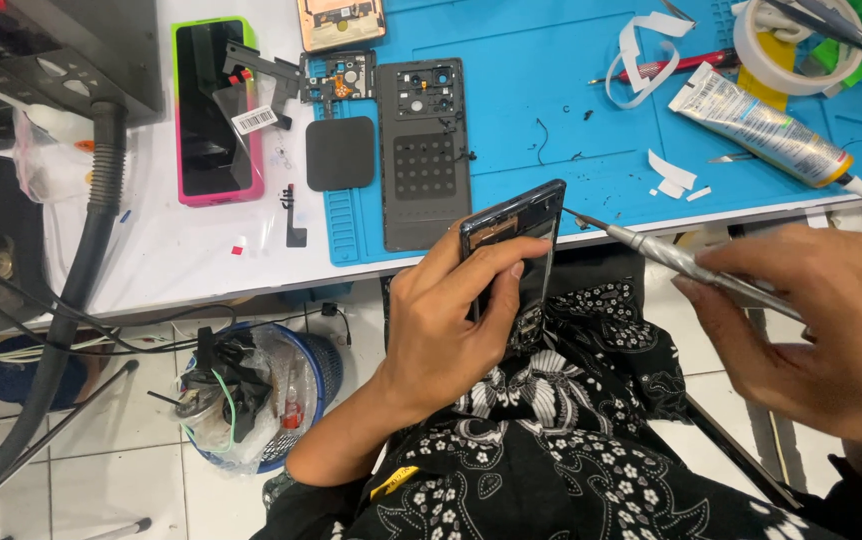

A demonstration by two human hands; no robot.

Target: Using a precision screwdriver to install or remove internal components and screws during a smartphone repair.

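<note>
My left hand (451, 320) grips a dark opened phone body (516, 235) held upright above my lap, thumb across its inner face. My right hand (811, 320) holds a silver screwdriver (666, 255) whose thin tip points at the phone's upper right edge. On the blue work mat (571, 110) lies a grey phone back cover (424, 155) with camera holes, next to a small circuit frame (339, 78) and a black square pad (340, 153).
A phone in a pink and green case (214, 110) lies on the white table. A glue tube (766, 130), a tape roll (791, 45) and a red pen (666, 68) sit on the mat's right side. A bin with rubbish (251, 395) stands on the floor; a thick grey hose (81, 260) hangs left.
</note>
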